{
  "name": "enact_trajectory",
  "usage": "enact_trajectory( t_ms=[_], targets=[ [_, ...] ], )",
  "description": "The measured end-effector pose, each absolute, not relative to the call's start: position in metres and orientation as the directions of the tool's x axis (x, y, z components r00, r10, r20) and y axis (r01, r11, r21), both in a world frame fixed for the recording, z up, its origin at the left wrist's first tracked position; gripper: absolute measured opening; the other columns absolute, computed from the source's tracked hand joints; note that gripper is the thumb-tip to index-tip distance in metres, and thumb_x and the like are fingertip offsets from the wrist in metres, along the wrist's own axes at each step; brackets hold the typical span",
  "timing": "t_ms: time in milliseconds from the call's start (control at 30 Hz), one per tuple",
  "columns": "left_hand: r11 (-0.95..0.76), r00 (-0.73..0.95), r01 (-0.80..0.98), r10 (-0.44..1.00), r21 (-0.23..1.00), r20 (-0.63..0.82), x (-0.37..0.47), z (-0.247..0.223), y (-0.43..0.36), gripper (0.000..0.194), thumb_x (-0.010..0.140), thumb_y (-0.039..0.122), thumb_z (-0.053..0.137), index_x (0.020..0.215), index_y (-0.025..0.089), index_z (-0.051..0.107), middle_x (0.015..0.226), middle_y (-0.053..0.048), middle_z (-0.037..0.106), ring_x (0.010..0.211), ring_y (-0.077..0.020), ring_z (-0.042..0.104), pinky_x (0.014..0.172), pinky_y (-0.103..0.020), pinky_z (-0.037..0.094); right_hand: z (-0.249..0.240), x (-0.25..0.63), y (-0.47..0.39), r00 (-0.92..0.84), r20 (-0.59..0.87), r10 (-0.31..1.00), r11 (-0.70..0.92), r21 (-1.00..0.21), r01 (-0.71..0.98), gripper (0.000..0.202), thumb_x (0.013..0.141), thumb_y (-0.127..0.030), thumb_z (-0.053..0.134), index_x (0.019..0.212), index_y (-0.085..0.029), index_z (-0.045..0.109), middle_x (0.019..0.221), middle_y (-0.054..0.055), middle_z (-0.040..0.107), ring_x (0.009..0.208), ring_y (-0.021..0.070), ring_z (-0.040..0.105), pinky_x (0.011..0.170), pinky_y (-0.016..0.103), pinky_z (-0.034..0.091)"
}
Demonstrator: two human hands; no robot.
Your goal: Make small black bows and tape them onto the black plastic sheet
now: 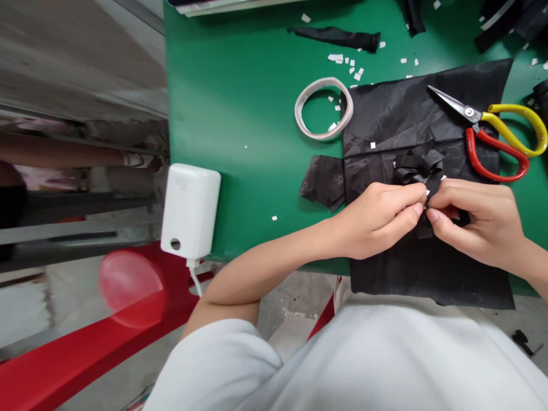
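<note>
My left hand [381, 220] and my right hand [479, 220] meet fingertip to fingertip, both pinching a small piece of black material between them. Just above the fingertips lies a looped black bow [419, 165]. Beneath both hands a large black sheet [385, 120] is spread over the table edge, creased across its upper part. A few tiny white pieces lie near the bow and fingers. Scissors [473, 117] with one yellow and one red handle rest half open on the sheet, above my right hand.
On the green table [240, 103] are a roll of tape [302, 108], a folded black piece [323, 180], a black strip [338, 37] and scattered white bits. A white plugged-in device [190, 211] sits at the left edge. A red chair [141, 337] stands below; a person's leg [60, 151] shows far left.
</note>
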State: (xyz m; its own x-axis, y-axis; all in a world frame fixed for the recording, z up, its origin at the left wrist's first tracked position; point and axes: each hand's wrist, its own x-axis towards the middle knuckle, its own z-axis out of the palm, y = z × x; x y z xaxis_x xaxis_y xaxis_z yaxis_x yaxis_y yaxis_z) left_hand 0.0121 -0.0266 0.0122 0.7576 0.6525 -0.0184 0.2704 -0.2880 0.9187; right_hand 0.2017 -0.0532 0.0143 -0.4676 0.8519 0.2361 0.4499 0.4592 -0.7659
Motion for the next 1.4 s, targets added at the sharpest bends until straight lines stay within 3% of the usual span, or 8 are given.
enact_trajectory(
  t_ms=[467, 1033, 1400],
  targets=[
    [-0.36, 0.802, 0.242, 0.597, 0.901, 0.023, 0.0108, 0.0114, -0.0231, 0.022, 0.097, 0.023, 0.035, 0.075, 0.02, 0.033, 0.063, 0.005, 0.037, 0.054, -0.0083, 0.034, 0.052, -0.022, 0.03, 0.0149, 0.2013, -0.0531, -0.472, 0.226, 0.852, 0.453, -0.771, 0.448, 0.017, 0.083, -0.01, 0.054, 0.071, -0.022, 0.051, 0.055, -0.005, 0.047, 0.049, 0.0085, 0.044, 0.045, 0.023, 0.036],
    [-0.35, 0.818, 0.223, 0.575, 0.91, 0.02, 0.009, 0.0137, -0.0226, 0.025, 0.099, 0.025, 0.033, 0.075, 0.019, 0.039, 0.065, 0.004, 0.042, 0.056, -0.0089, 0.041, 0.056, -0.022, 0.035, 0.0167, 0.2029, -0.053, -0.484, 0.184, 0.855, 0.403, -0.825, 0.397, 0.017, 0.08, -0.006, 0.055, 0.072, -0.02, 0.05, 0.057, -0.005, 0.047, 0.05, 0.0067, 0.041, 0.047, 0.02, 0.036],
    [-0.347, 0.843, 0.233, 0.537, 0.908, -0.012, 0.0063, 0.0171, -0.0211, 0.025, 0.1, 0.027, 0.034, 0.077, 0.018, 0.041, 0.066, 0.004, 0.043, 0.057, -0.0085, 0.042, 0.056, -0.021, 0.036, 0.0186, 0.2032, -0.0529, -0.451, 0.059, 0.89, 0.22, -0.923, 0.314, 0.018, 0.079, -0.007, 0.055, 0.067, -0.02, 0.052, 0.055, -0.004, 0.046, 0.05, 0.0072, 0.04, 0.049, 0.021, 0.036]
  ],
)
